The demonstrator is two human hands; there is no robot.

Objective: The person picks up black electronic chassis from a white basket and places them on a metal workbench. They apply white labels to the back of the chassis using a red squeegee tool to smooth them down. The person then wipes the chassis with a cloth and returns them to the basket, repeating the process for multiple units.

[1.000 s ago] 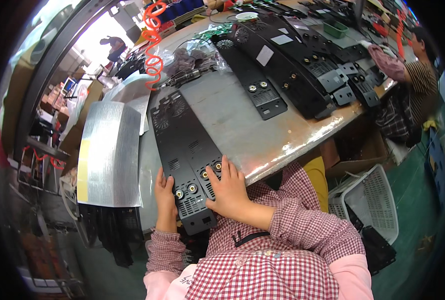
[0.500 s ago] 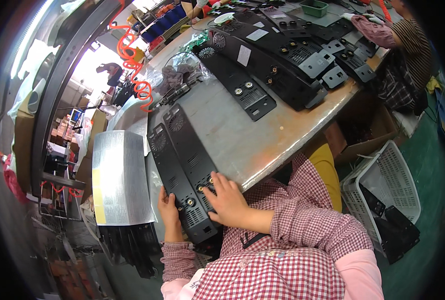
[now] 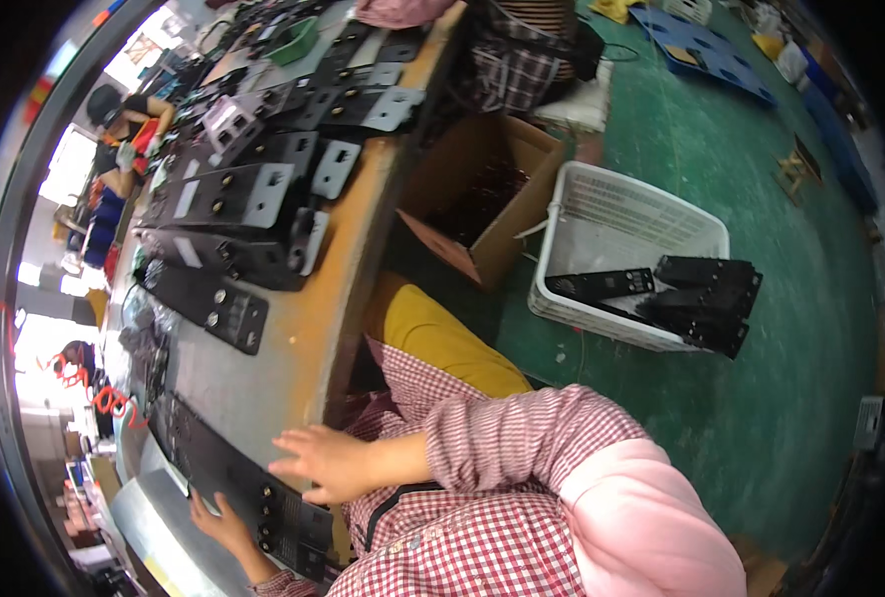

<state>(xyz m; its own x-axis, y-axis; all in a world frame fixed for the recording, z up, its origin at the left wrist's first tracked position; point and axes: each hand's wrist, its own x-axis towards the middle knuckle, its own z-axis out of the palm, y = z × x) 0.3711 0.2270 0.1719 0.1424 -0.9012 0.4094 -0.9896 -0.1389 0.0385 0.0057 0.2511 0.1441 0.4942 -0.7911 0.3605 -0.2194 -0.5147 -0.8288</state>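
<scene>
A long black metal panel with brass-coloured round fittings and slotted vents lies on the near end of the table, apparently partly over a second one. My left hand rests along its left edge, thumb and fingers apart. My right hand hovers at the panel's right side by the table edge, fingers spread and holding nothing. Farther along, another black panel with two round fittings lies flat. Beyond it is a stack of similar panels, some with grey metal end plates.
On the green floor to my right stands a white plastic basket with several black panels in it. A cardboard box sits beside the table. An orange coiled hose hangs at left. Another person is across the table.
My view has swung right, bringing basket and floor toward the middle. My right hand has come off the panel's fittings to its right side; my left hand remains along its left edge.
</scene>
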